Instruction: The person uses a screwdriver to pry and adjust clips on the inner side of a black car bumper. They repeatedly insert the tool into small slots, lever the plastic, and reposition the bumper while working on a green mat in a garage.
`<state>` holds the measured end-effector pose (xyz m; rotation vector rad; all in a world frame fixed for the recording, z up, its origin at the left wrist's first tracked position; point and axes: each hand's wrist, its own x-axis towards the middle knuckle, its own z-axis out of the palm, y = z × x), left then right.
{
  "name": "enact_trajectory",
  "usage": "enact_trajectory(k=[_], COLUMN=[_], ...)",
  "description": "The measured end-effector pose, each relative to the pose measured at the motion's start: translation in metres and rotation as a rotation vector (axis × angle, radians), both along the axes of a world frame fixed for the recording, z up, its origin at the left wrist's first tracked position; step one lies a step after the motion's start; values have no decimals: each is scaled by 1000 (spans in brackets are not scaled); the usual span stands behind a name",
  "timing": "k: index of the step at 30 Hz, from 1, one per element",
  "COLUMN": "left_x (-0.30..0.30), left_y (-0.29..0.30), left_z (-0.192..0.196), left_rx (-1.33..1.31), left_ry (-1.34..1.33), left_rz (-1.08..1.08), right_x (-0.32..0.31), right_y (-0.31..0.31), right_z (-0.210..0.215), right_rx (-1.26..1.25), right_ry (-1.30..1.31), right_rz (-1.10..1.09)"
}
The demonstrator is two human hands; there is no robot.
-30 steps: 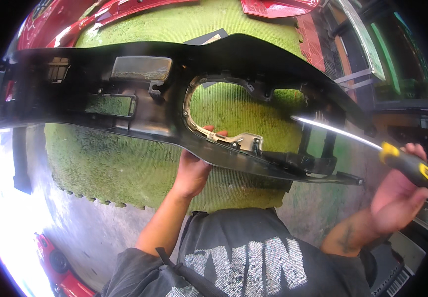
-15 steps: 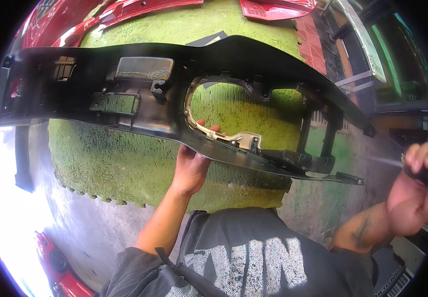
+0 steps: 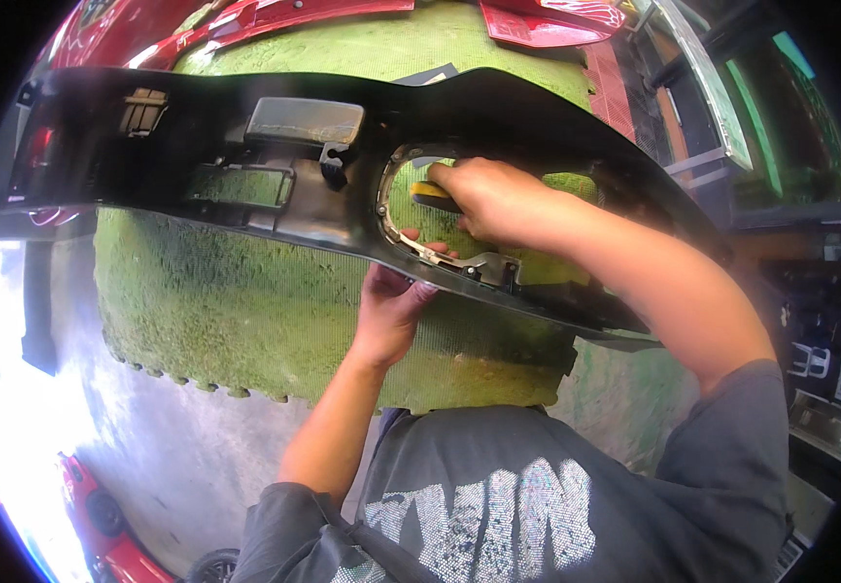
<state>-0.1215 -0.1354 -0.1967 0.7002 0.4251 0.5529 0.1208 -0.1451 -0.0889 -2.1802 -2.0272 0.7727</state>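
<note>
A long black car bumper (image 3: 197,126) lies inner side up across a green mat (image 3: 245,321). My left hand (image 3: 391,301) grips its near edge from below, fingers curled over the rim of a round opening (image 3: 420,219). My right hand (image 3: 493,199) reaches into that opening, closed on a screwdriver with a yellow and black handle (image 3: 432,194). The screwdriver's shaft is hidden by the hand and the bumper. A grey rectangular lamp housing (image 3: 304,119) sits on the bumper left of the opening.
Red car body panels (image 3: 274,15) lie at the far edge of the mat. Grey concrete floor (image 3: 177,447) spreads to the lower left, with a red object (image 3: 100,525) near the bottom left. Dark car parts and shelving (image 3: 809,243) stand at the right.
My right hand swung from the far right, where it held the screwdriver in the air, into the bumper's round opening. The left hand kept its hold on the bumper's edge.
</note>
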Motion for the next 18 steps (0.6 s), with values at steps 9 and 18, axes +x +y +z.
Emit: enact_trajectory(k=[9,18], left_x=[16,25], left_y=[1,0], left_z=[-5,-1], left_rx=[154,128], left_ry=[-2,-52], left_rz=[57,92], right_x=[10,11], right_y=[20,-170], right_z=[-6,133], right_rx=[221,171], right_ry=[164,237], right_rz=[110,-244])
